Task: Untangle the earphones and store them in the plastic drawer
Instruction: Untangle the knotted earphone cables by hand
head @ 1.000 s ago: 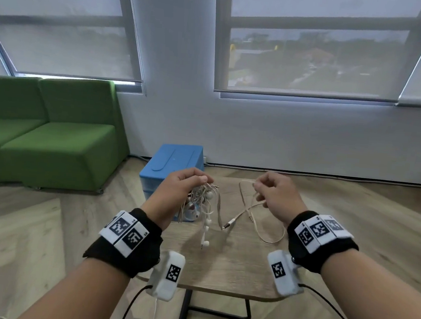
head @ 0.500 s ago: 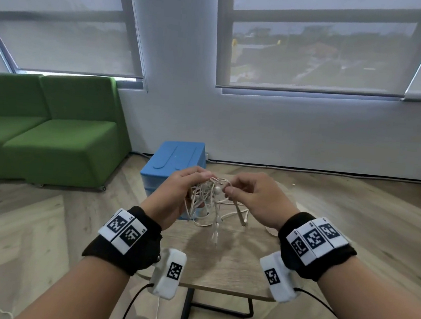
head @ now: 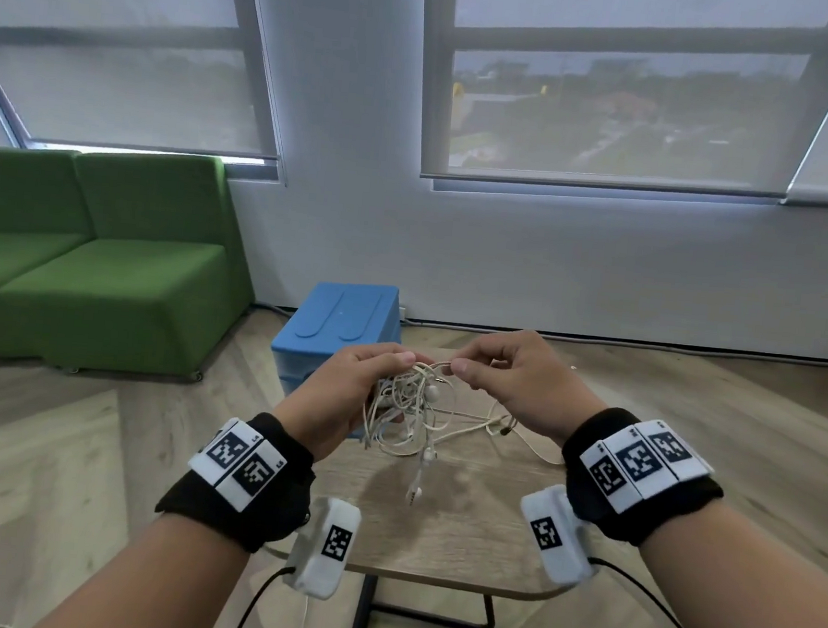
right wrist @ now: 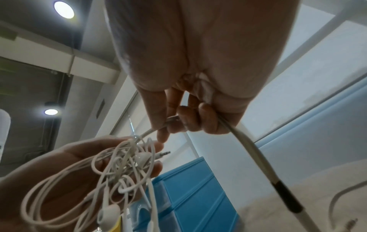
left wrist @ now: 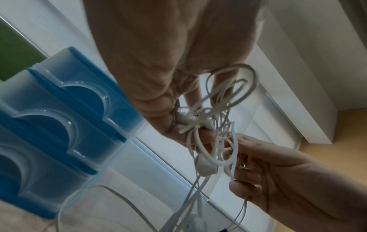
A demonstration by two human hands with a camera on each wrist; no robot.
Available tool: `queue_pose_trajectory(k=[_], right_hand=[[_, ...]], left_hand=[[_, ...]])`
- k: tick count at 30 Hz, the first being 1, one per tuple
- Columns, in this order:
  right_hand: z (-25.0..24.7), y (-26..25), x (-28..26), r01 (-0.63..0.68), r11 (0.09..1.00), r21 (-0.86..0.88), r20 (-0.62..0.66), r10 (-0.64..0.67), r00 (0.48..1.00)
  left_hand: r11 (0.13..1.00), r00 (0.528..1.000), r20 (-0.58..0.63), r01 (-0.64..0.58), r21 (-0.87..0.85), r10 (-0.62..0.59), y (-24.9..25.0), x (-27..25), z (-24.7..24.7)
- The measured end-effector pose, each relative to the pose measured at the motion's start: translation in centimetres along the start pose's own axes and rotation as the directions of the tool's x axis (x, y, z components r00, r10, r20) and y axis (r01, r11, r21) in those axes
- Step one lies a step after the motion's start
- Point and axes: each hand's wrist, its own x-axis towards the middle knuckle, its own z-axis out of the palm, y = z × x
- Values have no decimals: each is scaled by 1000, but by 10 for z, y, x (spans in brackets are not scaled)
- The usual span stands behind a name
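Earphones: a white tangle of earphones (head: 410, 416) hangs in the air above the wooden table (head: 438, 526), bunched in loops with several earbuds and a metal jack plug showing among the cords; one earbud dangles lowest, close over the tabletop.
Left hand: the left hand (head: 344, 398) is curled round the bundle, its fingers and thumb closed on the knot from the left side; in the left wrist view the cords gather at the fingertips (left wrist: 206, 136).
Right hand: the right hand (head: 511, 380) pinches a single beige-grey cord (right wrist: 246, 141) between thumb and forefinger, right at the top of the tangle, with the other fingers folded over the same cord.
Cord: from the right hand it runs down and out to the right, carries a dark band (right wrist: 286, 197) part way along, and trails onto the table.
Hands together: the two hands are held close, thumbs nearly meeting over the knot.
Plastic drawer: the blue plastic drawer (head: 345, 328) unit stands at the far left edge of the table, just behind the left hand; its translucent drawer fronts with curved pulls all look pushed in.
Surroundings: a green sofa (head: 106, 257) sits to the left by the wall, under windows with lowered roller blinds (head: 622, 81); the floor is pale wood planks.
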Motion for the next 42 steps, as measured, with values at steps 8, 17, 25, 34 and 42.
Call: queue_pose_trajectory(k=[8, 17, 25, 34, 42], right_hand=[[-2, -16, 11, 76, 985, -154, 149, -53, 987], [-2, -17, 16, 89, 995, 50, 116, -95, 989], [6, -14, 11, -41, 981, 188, 154, 12, 988], [10, -16, 14, -36, 992, 119, -64, 44, 997], [24, -32, -5, 64, 995, -74, -223, -80, 972]], left_hand=[[1000, 999, 32, 2, 22, -3, 2, -3, 3], [1000, 999, 45, -10, 23, 9, 1, -2, 9], [1000, 999, 53, -7, -1, 7, -7, -1, 10], [998, 999, -33, 11, -62, -13, -7, 0, 11], [995, 989, -150, -28, -100, 13, -10, 4, 14]])
